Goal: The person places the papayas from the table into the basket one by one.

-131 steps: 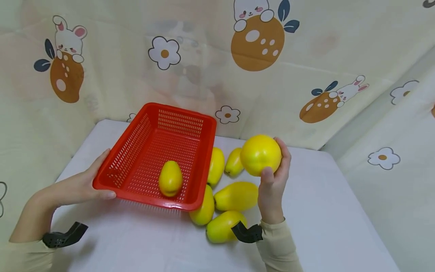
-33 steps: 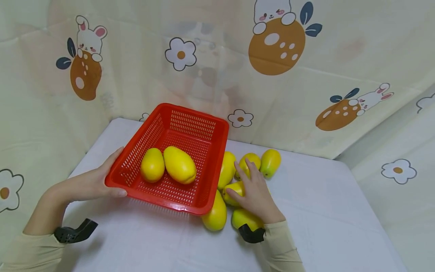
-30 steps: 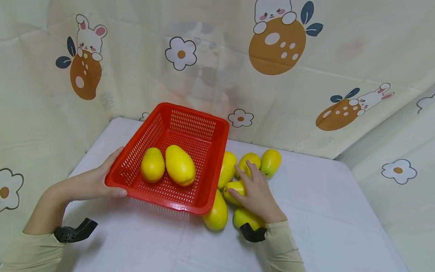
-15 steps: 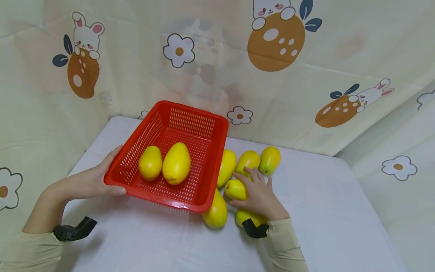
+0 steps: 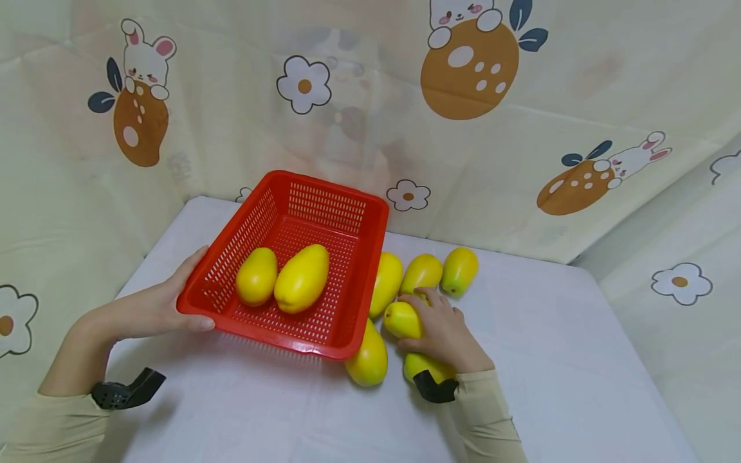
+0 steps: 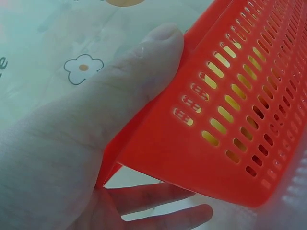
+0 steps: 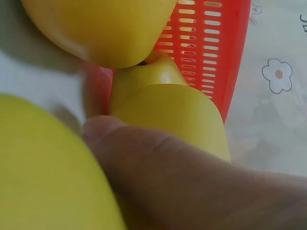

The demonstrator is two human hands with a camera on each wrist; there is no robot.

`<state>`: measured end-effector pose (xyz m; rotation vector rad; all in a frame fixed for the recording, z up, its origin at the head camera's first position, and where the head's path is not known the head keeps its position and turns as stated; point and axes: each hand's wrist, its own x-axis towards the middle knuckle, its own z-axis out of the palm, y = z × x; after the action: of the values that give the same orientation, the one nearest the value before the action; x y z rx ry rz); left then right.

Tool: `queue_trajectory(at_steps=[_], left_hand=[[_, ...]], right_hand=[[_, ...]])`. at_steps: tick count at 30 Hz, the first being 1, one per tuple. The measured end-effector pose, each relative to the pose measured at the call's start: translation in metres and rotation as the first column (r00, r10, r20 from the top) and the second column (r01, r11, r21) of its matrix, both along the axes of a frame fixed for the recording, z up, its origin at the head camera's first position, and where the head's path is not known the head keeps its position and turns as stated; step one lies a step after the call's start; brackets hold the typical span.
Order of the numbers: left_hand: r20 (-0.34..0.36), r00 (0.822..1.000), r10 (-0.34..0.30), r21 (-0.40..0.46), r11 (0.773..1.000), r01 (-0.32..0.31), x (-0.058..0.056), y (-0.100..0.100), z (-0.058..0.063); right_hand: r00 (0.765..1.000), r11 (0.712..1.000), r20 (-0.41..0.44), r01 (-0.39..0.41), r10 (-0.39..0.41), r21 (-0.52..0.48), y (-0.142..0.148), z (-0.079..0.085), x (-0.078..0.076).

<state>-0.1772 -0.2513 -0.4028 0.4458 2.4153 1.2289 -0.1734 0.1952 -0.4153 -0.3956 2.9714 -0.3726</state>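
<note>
My left hand (image 5: 153,307) grips the near left corner of a red plastic basket (image 5: 278,339), thumb over the rim and fingers underneath in the left wrist view. Two yellow papayas lie inside: a smaller papaya (image 5: 256,276) and a longer papaya (image 5: 302,278), touching. On the table right of the basket, my right hand (image 5: 444,331) holds a papaya (image 5: 402,320) between thumb and fingers; the hand hides its far end. In the right wrist view, my right thumb (image 7: 158,160) lies along this papaya (image 7: 177,112).
Around the right hand lie more papayas: one at the back right (image 5: 460,271), one beside it (image 5: 422,271), one against the basket (image 5: 386,283), one at the basket's near corner (image 5: 368,360) and one under the right wrist (image 5: 425,368). A patterned curtain (image 5: 359,128) hangs behind the table.
The papaya held in the air by my right hand earlier now lies in the basket, where it has rolled round. My right hand has lowered and closed its fingers about another papaya. The left hand keeps its grip.
</note>
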Motion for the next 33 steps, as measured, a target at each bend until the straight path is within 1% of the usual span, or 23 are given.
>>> queue_trajectory(at_steps=[9,18,26,33], left_hand=[[-0.007,1.0,0.006,0.021,1.0,-0.006,-0.004,0.002,0.0],[0.004,1.0,0.012,0.022,1.0,-0.012,-0.002,0.001,-0.001],[-0.001,1.0,0.004,0.029,1.0,-0.004,0.0,0.002,0.0],[0.001,1.0,0.013,0.021,1.0,-0.013,-0.002,0.001,-0.001]], right_hand=[[1.0,1.0,0.005,-0.004,0.004,-0.023,0.006,0.001,-0.004],[1.0,0.998,0.02,-0.019,0.02,-0.059,0.008,0.002,-0.003],[0.998,0.994,0.058,0.035,-0.03,-0.104,0.013,0.002,-0.005],[0.997,0.989,0.063,0.052,-0.044,-0.14,0.016,0.004,-0.005]])
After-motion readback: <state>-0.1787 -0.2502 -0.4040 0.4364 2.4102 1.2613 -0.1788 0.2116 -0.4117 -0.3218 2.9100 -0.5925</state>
